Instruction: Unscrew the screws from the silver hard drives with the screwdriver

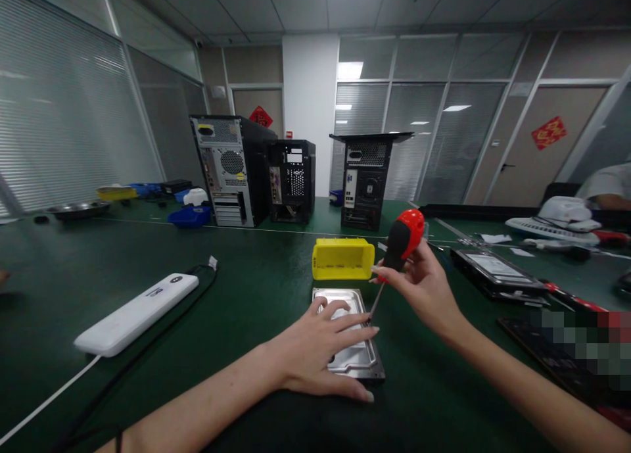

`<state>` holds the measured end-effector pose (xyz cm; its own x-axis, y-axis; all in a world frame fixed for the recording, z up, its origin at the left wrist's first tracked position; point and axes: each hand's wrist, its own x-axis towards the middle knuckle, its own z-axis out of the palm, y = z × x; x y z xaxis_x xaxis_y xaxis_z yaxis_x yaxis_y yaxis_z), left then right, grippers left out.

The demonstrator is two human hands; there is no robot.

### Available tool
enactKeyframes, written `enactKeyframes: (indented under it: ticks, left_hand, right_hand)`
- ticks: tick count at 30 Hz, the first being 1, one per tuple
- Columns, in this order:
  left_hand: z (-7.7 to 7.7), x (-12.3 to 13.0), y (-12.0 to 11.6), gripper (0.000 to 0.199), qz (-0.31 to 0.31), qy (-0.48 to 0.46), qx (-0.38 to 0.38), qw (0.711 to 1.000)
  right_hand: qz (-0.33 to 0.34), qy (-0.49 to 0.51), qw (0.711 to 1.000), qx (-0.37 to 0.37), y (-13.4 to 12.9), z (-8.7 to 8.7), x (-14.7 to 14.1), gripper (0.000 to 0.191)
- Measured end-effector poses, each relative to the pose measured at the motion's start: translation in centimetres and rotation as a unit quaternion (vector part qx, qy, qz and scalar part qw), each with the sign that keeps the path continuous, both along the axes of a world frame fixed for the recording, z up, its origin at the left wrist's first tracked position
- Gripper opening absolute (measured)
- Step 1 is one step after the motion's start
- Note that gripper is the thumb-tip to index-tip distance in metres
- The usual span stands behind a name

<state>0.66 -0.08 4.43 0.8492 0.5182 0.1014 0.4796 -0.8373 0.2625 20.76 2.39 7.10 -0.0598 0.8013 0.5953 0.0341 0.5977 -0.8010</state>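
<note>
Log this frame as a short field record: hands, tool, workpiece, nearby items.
left hand: flat on silver metal hard drive, pressing it to green table mat
right hand: grips red-and-black-handled screwdriver, tip at drive's right edge
behind drive: yellow plastic bin
left of drive: white power bank with cable
far table: three black computer towers

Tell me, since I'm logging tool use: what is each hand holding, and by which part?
The right hand grips a screwdriver by its red-and-black handle. The left hand holds nothing; it presses flat on the hard drive.
</note>
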Motion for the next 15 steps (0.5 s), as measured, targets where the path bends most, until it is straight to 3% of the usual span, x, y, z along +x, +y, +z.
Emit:
enactKeyframes:
  ticks: [4, 9, 12, 15]
  left_hand:
    - [0.2, 0.1, -0.1, 0.075, 0.000, 0.010, -0.003, 1.000]
    - [0.3, 0.1, 0.0, 0.077, -0.003, 0.017, -0.016, 1.000]
    - [0.2, 0.1, 0.1, 0.077, -0.005, 0.015, -0.019, 1.000]
    - [0.1, 0.1, 0.2, 0.078, -0.006, 0.016, -0.023, 1.000]
  right_hand:
    - [-0.021, -0.077, 0.997, 0.009, -0.1, 0.7, 0.1, 0.047]
    - [0.022, -0.108, 0.994, -0.016, -0.1, 1.1, -0.6, 0.052]
    - [0.018, -0.083, 0.996, -0.030, -0.1, 1.0, -1.3, 0.046]
    - [-0.014, -0.038, 0.999, 0.003, -0.2, 1.7, -1.4, 0.041]
